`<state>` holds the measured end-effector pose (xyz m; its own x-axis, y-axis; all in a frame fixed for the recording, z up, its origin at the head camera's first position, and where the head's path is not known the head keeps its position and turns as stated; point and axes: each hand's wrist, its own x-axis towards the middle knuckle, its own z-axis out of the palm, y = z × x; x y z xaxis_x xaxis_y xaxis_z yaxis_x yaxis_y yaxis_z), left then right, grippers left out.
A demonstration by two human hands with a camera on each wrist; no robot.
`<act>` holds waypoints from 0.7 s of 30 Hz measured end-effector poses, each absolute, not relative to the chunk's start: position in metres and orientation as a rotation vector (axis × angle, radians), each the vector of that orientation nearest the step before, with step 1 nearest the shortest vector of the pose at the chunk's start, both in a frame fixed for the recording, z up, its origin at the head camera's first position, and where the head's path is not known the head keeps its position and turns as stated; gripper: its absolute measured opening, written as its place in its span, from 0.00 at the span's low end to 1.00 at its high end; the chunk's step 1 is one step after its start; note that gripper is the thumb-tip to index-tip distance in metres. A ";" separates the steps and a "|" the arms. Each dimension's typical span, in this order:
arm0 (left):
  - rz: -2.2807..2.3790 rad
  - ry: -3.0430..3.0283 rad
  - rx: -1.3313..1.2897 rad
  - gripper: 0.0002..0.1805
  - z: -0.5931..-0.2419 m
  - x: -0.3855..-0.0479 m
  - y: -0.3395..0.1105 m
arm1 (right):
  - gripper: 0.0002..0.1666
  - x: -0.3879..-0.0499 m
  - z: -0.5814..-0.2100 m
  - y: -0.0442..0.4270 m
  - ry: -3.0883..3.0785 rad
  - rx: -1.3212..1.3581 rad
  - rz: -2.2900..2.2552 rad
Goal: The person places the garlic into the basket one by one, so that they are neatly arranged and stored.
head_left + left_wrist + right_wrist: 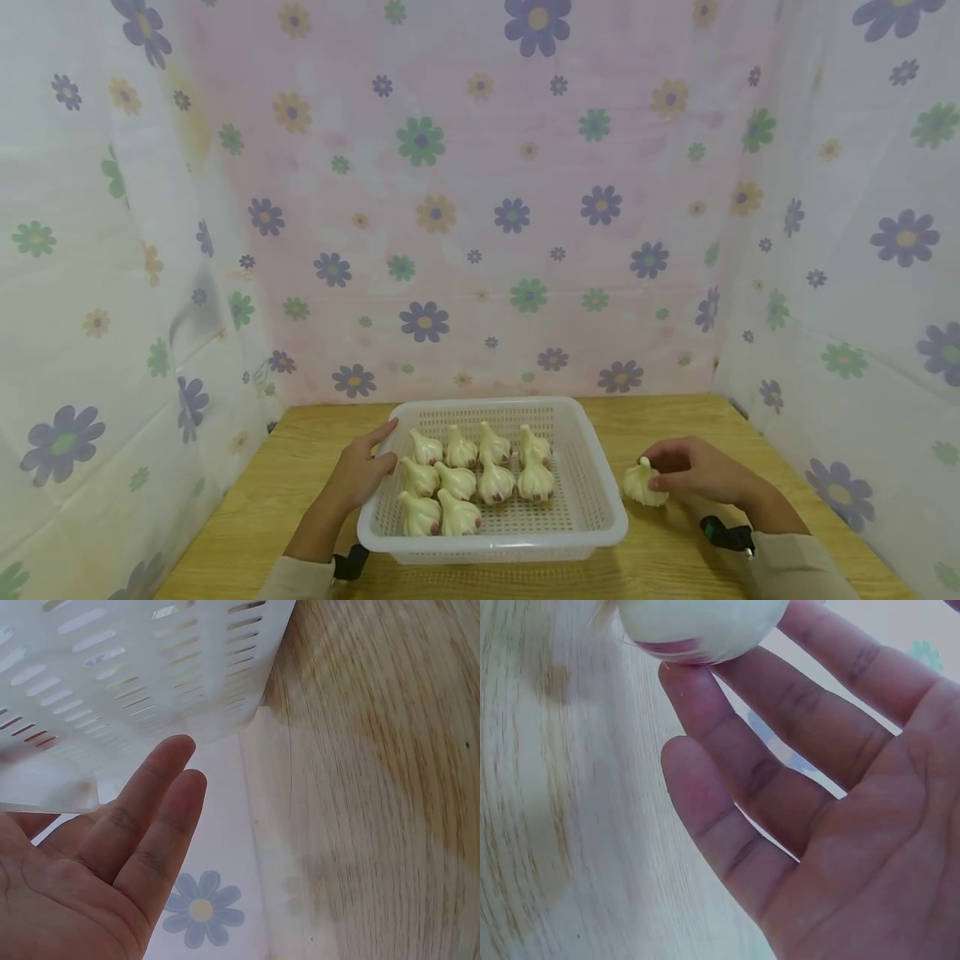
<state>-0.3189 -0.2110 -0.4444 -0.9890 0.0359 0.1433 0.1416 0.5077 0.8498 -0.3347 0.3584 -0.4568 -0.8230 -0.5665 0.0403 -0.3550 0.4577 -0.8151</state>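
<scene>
Several pale garlic bulbs (497, 483) with purplish ends sit in a white perforated plastic basket (495, 545). Most are gathered in rows towards its left side and back. My left hand (358, 471) rests at the basket's left rim, with the thumb over the edge. In the left wrist view, fairly straight fingers (161, 817) lie beside the slotted wall. To the right of the basket, my right hand (693, 473) pinches another garlic bulb (642, 483) between thumb and fingers, at or just above the table. The right wrist view shows that bulb (705, 626) at the fingertips.
The basket stands on a wood-grain table (262, 492). A flower-printed cloth (480, 192) hangs behind the table and along both sides. Dark straps (726, 533) show at both wrists near the beige sleeves (798, 567).
</scene>
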 end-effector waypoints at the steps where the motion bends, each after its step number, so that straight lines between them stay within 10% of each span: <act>1: -1.499 -2.633 -0.157 0.40 -0.444 -0.319 -0.211 | 0.21 -0.334 -0.456 0.358 2.471 -0.785 -1.305; 21: -1.496 -2.634 -0.181 0.41 -0.443 -0.318 -0.210 | 0.18 -0.333 -0.436 0.346 2.615 -0.794 -1.330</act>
